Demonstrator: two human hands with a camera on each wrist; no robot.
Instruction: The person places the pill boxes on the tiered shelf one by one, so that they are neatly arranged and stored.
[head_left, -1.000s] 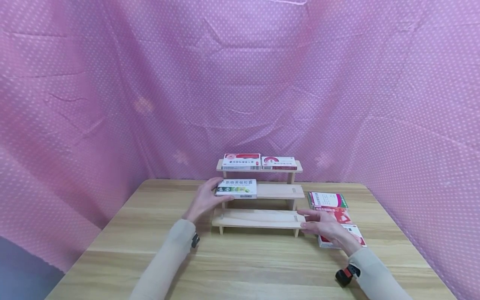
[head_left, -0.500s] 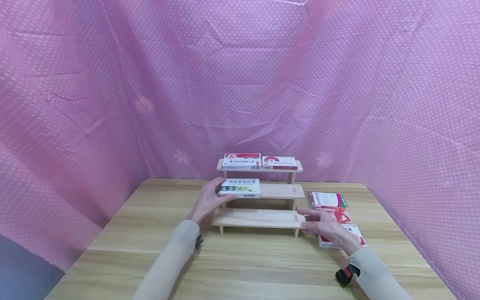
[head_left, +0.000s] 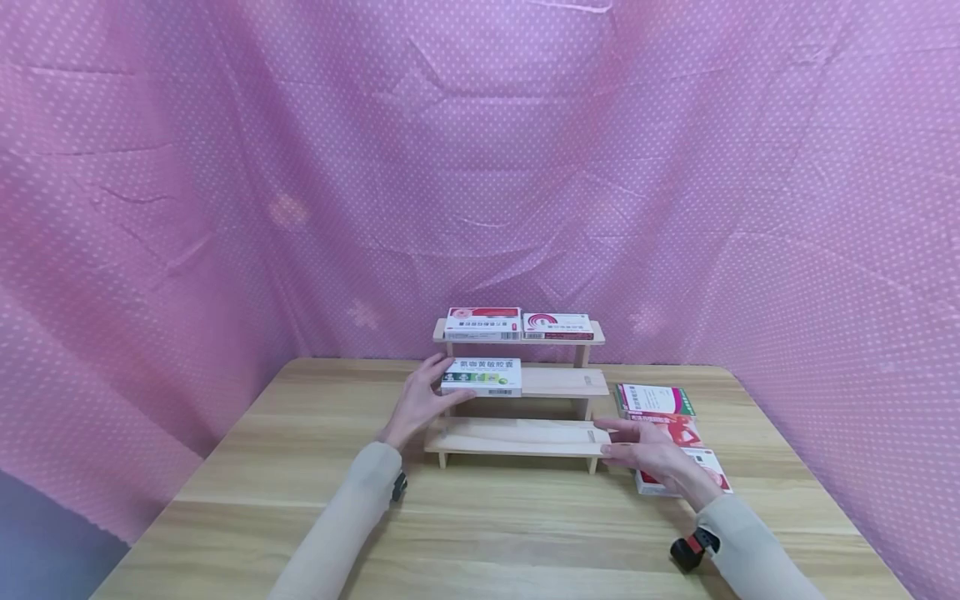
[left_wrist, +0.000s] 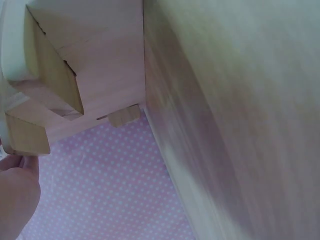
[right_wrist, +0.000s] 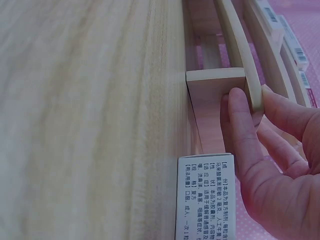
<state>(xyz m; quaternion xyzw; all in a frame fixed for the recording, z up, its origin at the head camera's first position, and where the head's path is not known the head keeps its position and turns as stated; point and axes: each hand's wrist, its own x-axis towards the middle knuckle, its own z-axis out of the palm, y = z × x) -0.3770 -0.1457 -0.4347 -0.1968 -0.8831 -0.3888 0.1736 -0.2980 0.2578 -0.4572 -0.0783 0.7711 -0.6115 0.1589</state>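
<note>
A white-and-green medicine box (head_left: 482,377) lies on the left half of the middle tier of a three-tier wooden shelf (head_left: 517,435). My left hand (head_left: 417,405) holds its left end, thumb at the front edge and fingers behind. In the left wrist view that hand (left_wrist: 19,195) shows only in part beside the tier ends, and the box is mostly hidden. At the lowest tier's right end, my right hand (head_left: 651,456) pinches the board. The right wrist view shows the right hand's (right_wrist: 272,160) thumb above the board and fingers under and beside it.
Two red-and-white medicine boxes (head_left: 483,323) lie side by side on the top tier. Right of the shelf, a green-and-white box (head_left: 654,399), a red box (head_left: 678,429) and a white-and-red box (head_left: 708,467) lie in a column, partly behind my right hand.
My left hand has slid the white-and-green medicine box slightly to the right along the middle tier. My right hand stays at the lowest tier's end.
</note>
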